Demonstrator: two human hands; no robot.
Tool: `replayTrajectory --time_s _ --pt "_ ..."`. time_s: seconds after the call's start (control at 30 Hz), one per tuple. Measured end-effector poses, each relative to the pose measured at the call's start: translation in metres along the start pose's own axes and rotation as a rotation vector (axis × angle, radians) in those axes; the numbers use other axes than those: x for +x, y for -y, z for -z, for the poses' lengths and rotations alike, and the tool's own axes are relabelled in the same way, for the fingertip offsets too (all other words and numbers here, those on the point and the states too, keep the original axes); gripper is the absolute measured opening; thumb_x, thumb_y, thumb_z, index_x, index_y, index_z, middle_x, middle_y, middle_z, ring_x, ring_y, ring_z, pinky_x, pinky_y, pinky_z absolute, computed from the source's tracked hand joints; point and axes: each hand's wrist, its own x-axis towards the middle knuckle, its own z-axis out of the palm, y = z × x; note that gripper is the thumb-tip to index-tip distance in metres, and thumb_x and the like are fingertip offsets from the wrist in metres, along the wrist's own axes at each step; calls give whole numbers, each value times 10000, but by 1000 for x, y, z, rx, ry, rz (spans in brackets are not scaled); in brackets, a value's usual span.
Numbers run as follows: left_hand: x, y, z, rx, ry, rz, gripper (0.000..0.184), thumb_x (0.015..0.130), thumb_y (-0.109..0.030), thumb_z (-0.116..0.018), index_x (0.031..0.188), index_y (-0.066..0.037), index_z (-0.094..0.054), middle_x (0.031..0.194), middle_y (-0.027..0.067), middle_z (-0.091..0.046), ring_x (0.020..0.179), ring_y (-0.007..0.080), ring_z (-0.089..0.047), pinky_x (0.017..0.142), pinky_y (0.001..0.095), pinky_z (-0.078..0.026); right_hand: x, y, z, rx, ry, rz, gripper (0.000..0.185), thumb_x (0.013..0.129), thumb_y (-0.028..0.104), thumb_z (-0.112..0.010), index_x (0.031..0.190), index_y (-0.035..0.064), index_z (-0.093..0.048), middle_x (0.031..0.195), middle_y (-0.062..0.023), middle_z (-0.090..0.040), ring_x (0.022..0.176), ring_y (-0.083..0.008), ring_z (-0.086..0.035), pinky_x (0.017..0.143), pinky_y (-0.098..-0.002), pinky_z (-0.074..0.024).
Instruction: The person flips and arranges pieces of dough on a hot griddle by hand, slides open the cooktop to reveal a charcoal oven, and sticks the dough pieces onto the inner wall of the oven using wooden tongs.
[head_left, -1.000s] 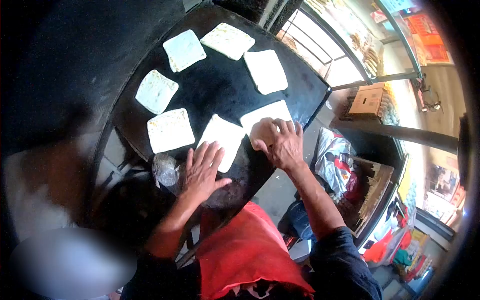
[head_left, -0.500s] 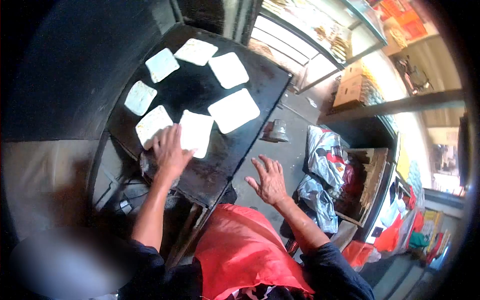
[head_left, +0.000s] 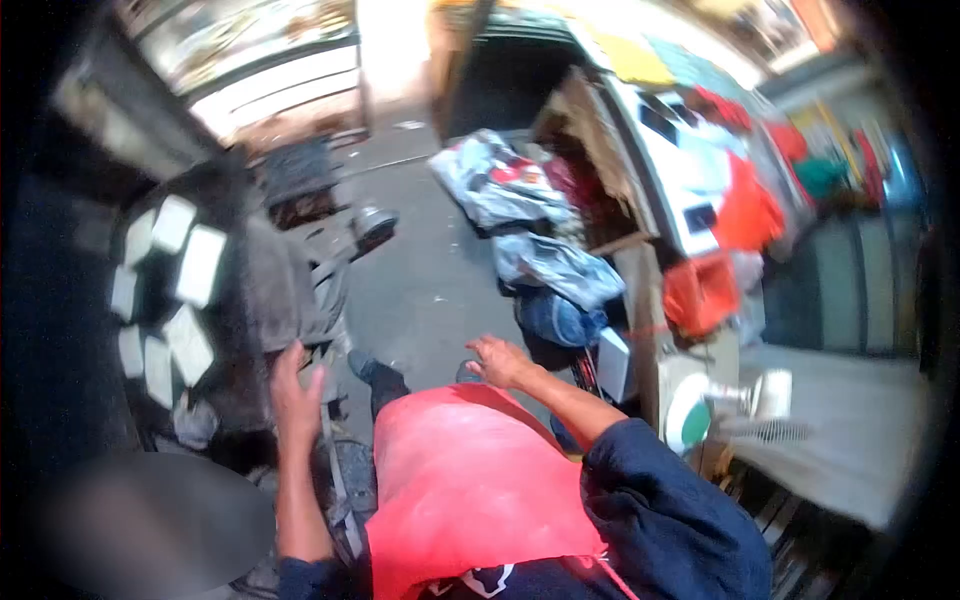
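Note:
Several flat, squarish white pieces of dough (head_left: 202,266) lie in a ring on a dark griddle (head_left: 153,292) at the left. My left hand (head_left: 297,392) is beside the griddle's near right edge, thumb apart from the fingers, holding nothing. Over the floor in front of the red apron (head_left: 470,450) hovers my right hand (head_left: 500,362), its fingers spread and touching nothing. Motion blurs both hands somewhat. A crumpled pale cloth or bag (head_left: 195,424) sits at the griddle's near corner.
Silvery plastic bags (head_left: 560,265) are heaped by a broken-edged wooden box (head_left: 600,150). To the right, a counter carries red bags (head_left: 752,205) and a white and green fan-like object (head_left: 690,412). A metal pot-like item (head_left: 374,222) stands on the grey floor (head_left: 425,300).
My view has swung to the right, so the griddle now appears farther left. My left hand has come away from the dough pieces. My right hand stays free in the air.

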Motion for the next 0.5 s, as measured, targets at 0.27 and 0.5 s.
replayTrajectory --time_s 0.27,0.5 --pt "-142 -36 -171 -385 174 358 214 853 -116 -614 693 -39 -496 575 -25 -442 543 65 -380 499 264 -344 -151 -188 -96 159 -79 -268 248 836 249 -562 993 63 -607 1020 -178 -612 960 -355 -590 795 -458 -480" --pt "-176 -88 -194 -243 797 136 169 854 -114 -620 972 -34 -529 815 11 -602 705 85 -538 629 234 -438 -245 -181 -188 814 -258 -601 291 810 349 -632 872 65 -649 892 -132 -657 872 -256 -618 777 -388 -480"
